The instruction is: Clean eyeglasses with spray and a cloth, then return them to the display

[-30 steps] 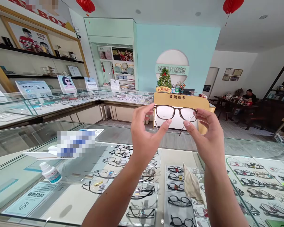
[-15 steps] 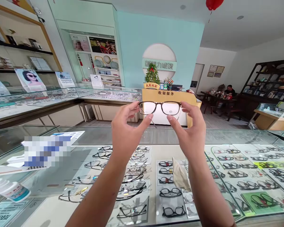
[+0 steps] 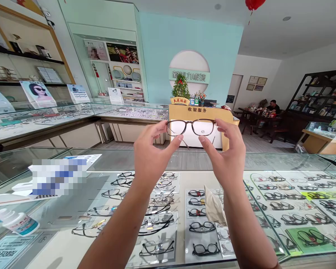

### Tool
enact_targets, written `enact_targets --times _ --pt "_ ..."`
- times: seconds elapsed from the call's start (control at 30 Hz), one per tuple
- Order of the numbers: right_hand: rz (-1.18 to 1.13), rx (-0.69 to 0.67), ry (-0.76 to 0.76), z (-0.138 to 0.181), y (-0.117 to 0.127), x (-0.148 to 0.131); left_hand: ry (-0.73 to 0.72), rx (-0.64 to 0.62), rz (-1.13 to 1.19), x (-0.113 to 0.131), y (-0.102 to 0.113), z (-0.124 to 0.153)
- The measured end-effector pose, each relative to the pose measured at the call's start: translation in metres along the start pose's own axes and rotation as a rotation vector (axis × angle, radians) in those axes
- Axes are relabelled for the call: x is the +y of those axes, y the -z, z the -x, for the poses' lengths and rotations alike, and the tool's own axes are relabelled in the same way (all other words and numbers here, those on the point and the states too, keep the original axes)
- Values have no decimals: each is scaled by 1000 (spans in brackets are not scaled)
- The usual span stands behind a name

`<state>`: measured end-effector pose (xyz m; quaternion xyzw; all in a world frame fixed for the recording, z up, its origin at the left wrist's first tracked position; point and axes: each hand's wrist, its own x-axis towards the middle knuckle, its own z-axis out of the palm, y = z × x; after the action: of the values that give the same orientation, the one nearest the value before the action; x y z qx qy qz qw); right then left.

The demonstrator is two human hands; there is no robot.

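I hold a pair of brown-framed glasses (image 3: 190, 127) up at eye level, lenses facing away, over a glass display counter (image 3: 72, 209). My left hand (image 3: 151, 155) pinches the left rim between thumb and fingers. My right hand (image 3: 228, 153) pinches the right rim the same way. The thin temples hang open below the frame. Under the glass lie several rows of spectacle frames (image 3: 201, 228). A beige cloth (image 3: 212, 207) rests on the counter just below my right wrist.
A small white bottle (image 3: 18, 222) lies on the counter at the far left beside a blurred card. More glass counters run along the left wall. A yellow cashier desk (image 3: 201, 114) stands behind. A person (image 3: 273, 107) sits at a dark table at the back right.
The view swung right and down a second ago, then steadied. Both hands keep the same pinch on the glasses, which have barely shifted in the last half second.
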<state>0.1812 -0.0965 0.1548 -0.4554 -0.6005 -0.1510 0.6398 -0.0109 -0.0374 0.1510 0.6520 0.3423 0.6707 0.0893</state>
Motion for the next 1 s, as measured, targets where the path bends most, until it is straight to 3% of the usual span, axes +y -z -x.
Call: enact_targets --times 0.23,0.5,0.77,1.0 --pt "6 -1 9 -1 0 1 -9 5 -17 0 0 0" --pt "-7 -22 -11 0 -3 5 -163 114 -83 5 1 2" --pt "-4 -51 -26 1 -7 11 -207 175 -142 5 1 4" --pt "-84 -162 -91 1 -9 14 -226 192 -152 8 2 5"
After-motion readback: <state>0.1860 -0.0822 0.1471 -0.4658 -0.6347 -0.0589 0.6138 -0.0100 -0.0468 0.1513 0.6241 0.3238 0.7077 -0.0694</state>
